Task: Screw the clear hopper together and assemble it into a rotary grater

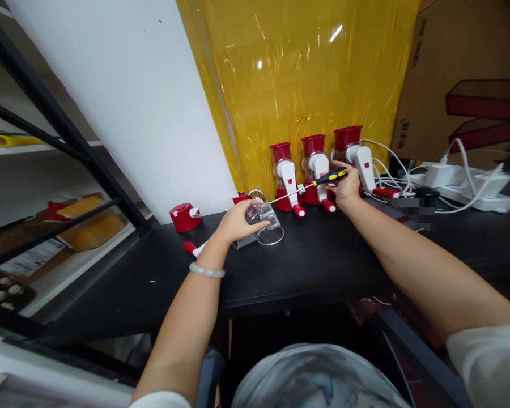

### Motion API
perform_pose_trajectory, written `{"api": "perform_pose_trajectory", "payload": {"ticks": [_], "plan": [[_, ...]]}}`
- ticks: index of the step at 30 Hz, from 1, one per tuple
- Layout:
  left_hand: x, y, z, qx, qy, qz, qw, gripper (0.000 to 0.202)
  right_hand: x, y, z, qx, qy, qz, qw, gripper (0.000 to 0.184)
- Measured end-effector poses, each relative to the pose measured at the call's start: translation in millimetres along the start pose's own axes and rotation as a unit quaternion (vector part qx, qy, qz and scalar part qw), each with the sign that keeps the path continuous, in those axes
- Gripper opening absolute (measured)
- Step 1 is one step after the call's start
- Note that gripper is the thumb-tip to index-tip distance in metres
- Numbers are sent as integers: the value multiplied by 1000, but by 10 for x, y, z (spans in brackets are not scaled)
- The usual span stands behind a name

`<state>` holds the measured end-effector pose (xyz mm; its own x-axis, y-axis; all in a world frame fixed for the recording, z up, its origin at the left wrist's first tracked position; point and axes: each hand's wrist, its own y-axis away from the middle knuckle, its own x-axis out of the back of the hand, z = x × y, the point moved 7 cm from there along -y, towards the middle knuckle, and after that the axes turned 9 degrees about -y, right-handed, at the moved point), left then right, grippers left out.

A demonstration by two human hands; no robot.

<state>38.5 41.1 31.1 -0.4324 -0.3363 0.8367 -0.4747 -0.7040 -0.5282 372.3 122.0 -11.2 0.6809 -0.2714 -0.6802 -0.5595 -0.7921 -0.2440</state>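
My left hand (241,220) is closed around a clear plastic housing (274,218), its round rim facing the black tabletop. A screwdriver (329,176) with a black and yellow handle is gripped in my right hand (347,184). Its long metal shaft slants down to the left and reaches the housing; whether the tip touches a screw I cannot tell. Left of my left hand sits a red base (187,217) with a white knob. A white crank with a red handle (190,247) lies partly hidden behind my left wrist.
Three red and white hand-crank rotary graters (285,175) stand along the back of the black table (297,272). At the right are white power strips (478,187) and tangled cables. A cardboard box (463,73) stands behind them. Metal shelving (63,130) rises at the left.
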Motion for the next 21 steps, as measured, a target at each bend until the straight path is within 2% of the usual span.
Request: {"api": "perform_pose_trajectory", "payload": {"ticks": [7,12,17,21], "plan": [[0,6,-7,8,7,-6,1000,59,31,-28,16,8,23,23,999,27],[-2,4,-12,5,11,-5,1000,58,9,35,-39,36,73,24,996,29],[1,-5,-4,8,13,-8,1000,59,27,25,37,-24,44,25,998,34],[0,-1,-12,11,16,-7,1000,58,55,-35,29,-3,37,24,999,27]]}}
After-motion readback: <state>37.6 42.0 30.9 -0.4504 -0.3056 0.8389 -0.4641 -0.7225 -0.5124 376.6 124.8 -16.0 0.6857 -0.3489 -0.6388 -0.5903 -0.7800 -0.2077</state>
